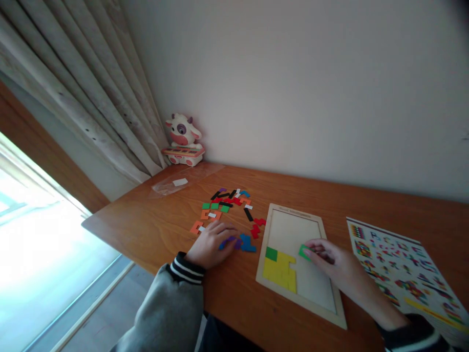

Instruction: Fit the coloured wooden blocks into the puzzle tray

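Between the thumb and fingers of my right hand (322, 256) is a green square puzzle piece (304, 252), held above the wooden puzzle tray (261, 266). In the tray's lower left corner lie yellow puzzle pieces (279, 271) fitted together, with one green square (271, 253) at their upper left. My left hand (214, 244) rests palm down on the table, its fingers stretched over purple pieces (230, 240) and partly hiding them. Blue pieces (247, 243) lie just beyond those fingertips.
Loose red pieces (255, 231), black, white, orange and green ones spread behind my left hand. A printed pattern sheet (403, 269) lies right of the tray. Farther back are a clear plastic bag (164, 188) and a cow-shaped toy keyboard (185, 142). The table (146, 220) meets the wall.
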Demonstrator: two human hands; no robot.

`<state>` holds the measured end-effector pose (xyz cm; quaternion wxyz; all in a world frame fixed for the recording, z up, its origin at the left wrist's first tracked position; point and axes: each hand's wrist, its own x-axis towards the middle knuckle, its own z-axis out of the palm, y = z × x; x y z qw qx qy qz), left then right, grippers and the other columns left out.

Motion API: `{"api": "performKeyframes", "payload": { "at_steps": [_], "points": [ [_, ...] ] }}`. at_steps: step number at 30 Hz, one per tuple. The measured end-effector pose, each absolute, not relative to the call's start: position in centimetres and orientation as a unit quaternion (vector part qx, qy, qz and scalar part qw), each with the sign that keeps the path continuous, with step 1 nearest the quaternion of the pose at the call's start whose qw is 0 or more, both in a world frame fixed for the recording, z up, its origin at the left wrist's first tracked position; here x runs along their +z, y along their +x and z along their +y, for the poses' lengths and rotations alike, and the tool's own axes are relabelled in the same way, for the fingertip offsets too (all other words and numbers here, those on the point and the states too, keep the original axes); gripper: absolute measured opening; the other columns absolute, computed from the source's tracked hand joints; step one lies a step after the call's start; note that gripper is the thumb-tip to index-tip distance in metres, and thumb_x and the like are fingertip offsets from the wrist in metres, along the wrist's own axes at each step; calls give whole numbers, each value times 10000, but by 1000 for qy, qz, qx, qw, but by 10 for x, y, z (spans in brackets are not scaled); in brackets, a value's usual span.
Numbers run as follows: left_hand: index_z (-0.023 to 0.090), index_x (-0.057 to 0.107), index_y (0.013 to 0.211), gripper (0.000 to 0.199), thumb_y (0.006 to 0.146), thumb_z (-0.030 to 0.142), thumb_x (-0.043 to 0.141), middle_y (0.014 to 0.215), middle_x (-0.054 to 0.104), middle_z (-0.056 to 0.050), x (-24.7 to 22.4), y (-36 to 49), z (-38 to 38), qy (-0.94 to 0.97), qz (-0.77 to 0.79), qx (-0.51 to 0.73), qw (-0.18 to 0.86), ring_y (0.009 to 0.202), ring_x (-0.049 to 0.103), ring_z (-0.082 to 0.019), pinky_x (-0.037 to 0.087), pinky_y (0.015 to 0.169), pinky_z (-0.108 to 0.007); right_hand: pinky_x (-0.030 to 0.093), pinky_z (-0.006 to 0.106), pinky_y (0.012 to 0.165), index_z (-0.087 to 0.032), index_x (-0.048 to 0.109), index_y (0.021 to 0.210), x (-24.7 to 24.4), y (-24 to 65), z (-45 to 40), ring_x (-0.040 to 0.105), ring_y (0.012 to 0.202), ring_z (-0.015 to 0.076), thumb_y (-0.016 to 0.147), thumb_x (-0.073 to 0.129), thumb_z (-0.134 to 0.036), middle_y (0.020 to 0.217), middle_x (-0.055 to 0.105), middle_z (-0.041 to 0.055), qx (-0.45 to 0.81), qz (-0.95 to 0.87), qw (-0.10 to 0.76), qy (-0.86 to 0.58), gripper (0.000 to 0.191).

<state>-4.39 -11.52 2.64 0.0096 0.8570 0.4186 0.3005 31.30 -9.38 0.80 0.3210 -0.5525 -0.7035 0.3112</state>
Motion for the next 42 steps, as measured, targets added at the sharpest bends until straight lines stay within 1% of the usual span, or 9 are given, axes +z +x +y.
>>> {"api": "performKeyframes", "payload": {
  "at_steps": [2, 4, 7, 11, 16, 22, 31, 36, 42],
  "points": [
    [232, 665, 1172, 241, 958, 279, 566, 1193, 684, -84, 25, -69, -115, 822, 483, 302, -16, 1114, 630, -230, 515, 1000, -406, 590, 358, 725, -212, 731, 958, 4, 313, -86, 731, 842, 252, 803, 634, -555, 927, 774, 92, 319, -692, 338, -553, 388],
    [233, 638, 1236, 313, 949, 345, 589, 1271, 658, -92, 25, -95, -115, 801, 524, 290, -27, 1162, 621, -254, 503, 1033, -442, 586, 359, 727, -210, 725, 995, 0, 312, -83, 725, 856, 253, 812, 628, -564, 944, 771, 92, 311, -685, 354, -555, 410],
    [236, 567, 1353, 446, 938, 393, 606, 1395, 592, -93, 29, -123, -117, 817, 525, 238, 20, 1275, 563, -265, 461, 1100, -454, 564, 336, 699, -223, 710, 1042, -5, 309, -83, 707, 817, 229, 835, 613, -561, 922, 760, 68, 273, -689, 379, -555, 409],
    [241, 531, 1405, 472, 955, 372, 586, 1413, 587, -84, 34, -138, -121, 840, 498, 202, 77, 1315, 541, -248, 438, 1131, -445, 539, 321, 683, -232, 693, 1064, -13, 310, -84, 672, 749, 200, 864, 595, -547, 864, 734, 45, 253, -704, 390, -537, 386],
    [248, 565, 1378, 419, 975, 364, 557, 1420, 585, -71, 28, -139, -120, 843, 493, 193, 95, 1293, 568, -221, 466, 1111, -407, 548, 325, 688, -233, 694, 1073, -21, 315, -84, 673, 768, 208, 854, 591, -585, 870, 729, 49, 265, -692, 400, -539, 428],
    [268, 622, 1317, 348, 1003, 383, 522, 1344, 647, -52, 23, -134, -104, 860, 463, 194, 98, 1251, 597, -207, 487, 1081, -392, 541, 310, 637, -232, 718, 1025, -17, 313, -89, 673, 730, 204, 835, 612, -589, 841, 738, 52, 254, -698, 396, -540, 418],
    [222, 708, 1170, 390, 890, 491, 674, 1209, 712, -78, 19, -122, -82, 851, 465, 213, 116, 1123, 665, -216, 511, 1023, -367, 556, 314, 667, -228, 715, 1036, -20, 315, -88, 687, 765, 210, 830, 625, -581, 868, 743, 51, 265, -693, 393, -544, 418],
    [220, 723, 1129, 379, 866, 491, 700, 1169, 726, -76, 20, -120, -80, 847, 458, 234, 132, 1091, 677, -211, 522, 998, -353, 550, 297, 639, -235, 709, 1041, -23, 316, -87, 677, 730, 193, 835, 621, -588, 845, 734, 40, 265, -695, 385, -546, 418],
    [222, 727, 1128, 383, 848, 483, 719, 1157, 730, -72, 18, -122, -79, 845, 449, 252, 144, 1090, 676, -211, 525, 994, -347, 551, 298, 628, -238, 711, 1047, -25, 316, -86, 672, 722, 200, 838, 621, -590, 820, 728, 44, 262, -701, 385, -541, 419]
  ]
}}
